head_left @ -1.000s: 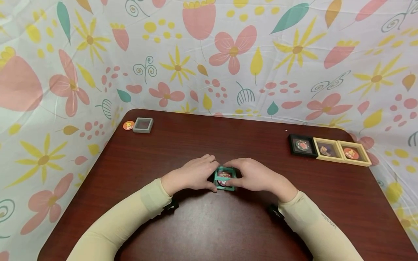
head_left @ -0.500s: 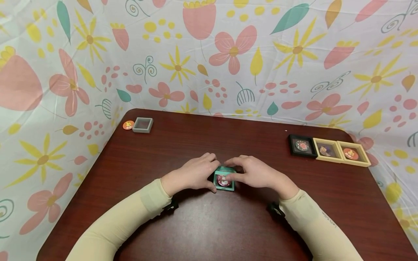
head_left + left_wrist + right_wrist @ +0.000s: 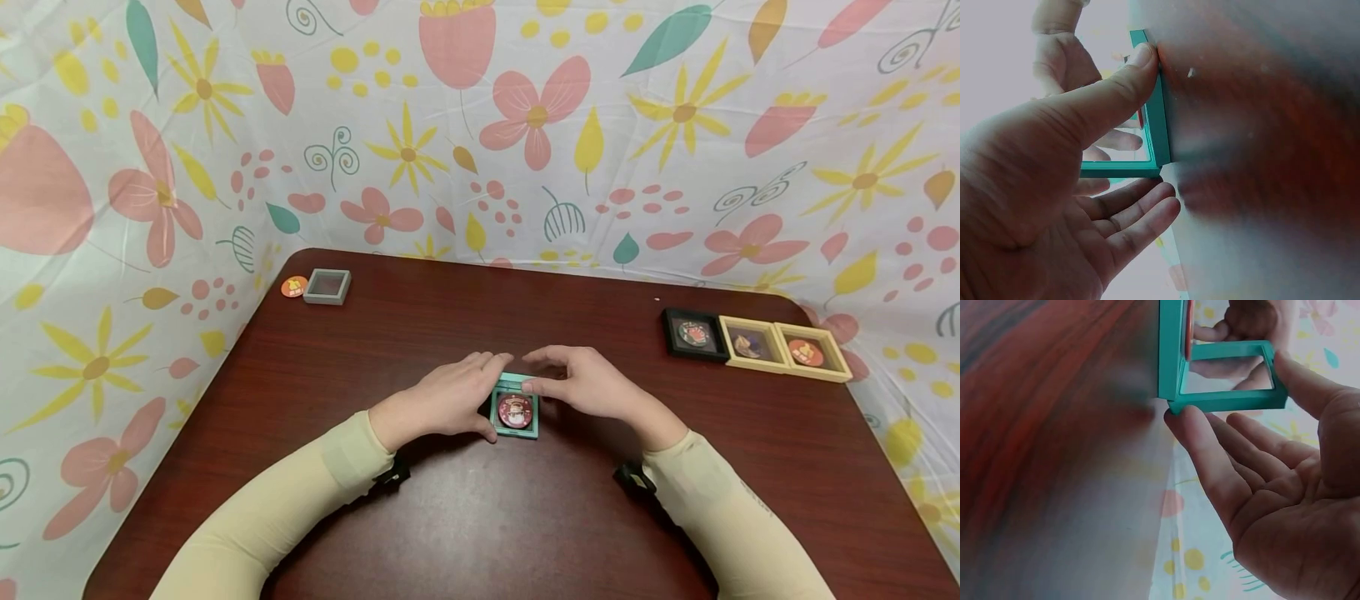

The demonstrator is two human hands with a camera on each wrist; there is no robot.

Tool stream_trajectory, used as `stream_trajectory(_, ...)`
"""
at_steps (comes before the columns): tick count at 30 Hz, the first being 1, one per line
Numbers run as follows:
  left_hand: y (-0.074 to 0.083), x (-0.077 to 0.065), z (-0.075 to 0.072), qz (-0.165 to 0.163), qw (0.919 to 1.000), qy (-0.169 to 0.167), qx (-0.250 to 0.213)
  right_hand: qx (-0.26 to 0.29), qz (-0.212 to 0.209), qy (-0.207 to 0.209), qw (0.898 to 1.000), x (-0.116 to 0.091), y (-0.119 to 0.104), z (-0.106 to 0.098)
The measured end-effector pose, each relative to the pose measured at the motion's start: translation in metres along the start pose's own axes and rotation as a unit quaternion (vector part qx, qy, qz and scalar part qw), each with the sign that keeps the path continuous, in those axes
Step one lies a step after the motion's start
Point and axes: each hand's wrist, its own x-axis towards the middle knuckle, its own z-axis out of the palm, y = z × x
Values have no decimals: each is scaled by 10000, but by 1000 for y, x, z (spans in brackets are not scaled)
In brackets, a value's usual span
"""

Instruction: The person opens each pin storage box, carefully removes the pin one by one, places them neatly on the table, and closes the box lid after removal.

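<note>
A small teal display case with a clear window lies in the middle of the table, its hinged lid standing up at about a right angle. Inside the base is a round dark-red badge with a white figure. My left hand grips the case's left side, thumb along the near edge and fingers toward the far edge. With my right hand I pinch the lid, thumb on its raised edge and forefinger down by the hinge.
At the back left, a grey case sits beside a loose orange badge. A black case and two cream cases stand in a row at the right, each holding a badge. Flowered cloth hangs behind the table.
The lid has swung up and back, uncovering the badge. My right hand has risen and moved slightly away with it, while the left hand has stayed nearly still.
</note>
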Motion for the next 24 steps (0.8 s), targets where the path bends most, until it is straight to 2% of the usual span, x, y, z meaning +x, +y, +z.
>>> stream_trajectory(5,0,0,1,-30,10000,2,-28,397,271,22,9988,1,2,1)
stream_trajectory(10,-2,1,2,-27,10000,-19,-93,929,687,36,9933,2,4,4)
stream_trajectory(13,-3,1,1,-71,9998,-75,-183,869,766,150,9932,3,5,5)
stream_trajectory(18,-3,1,0,-121,9995,-148,-270,86,330,441,9984,3,4,5)
stream_trajectory(24,-3,2,2,-145,9993,-174,-286,-418,-476,980,9932,-2,2,2)
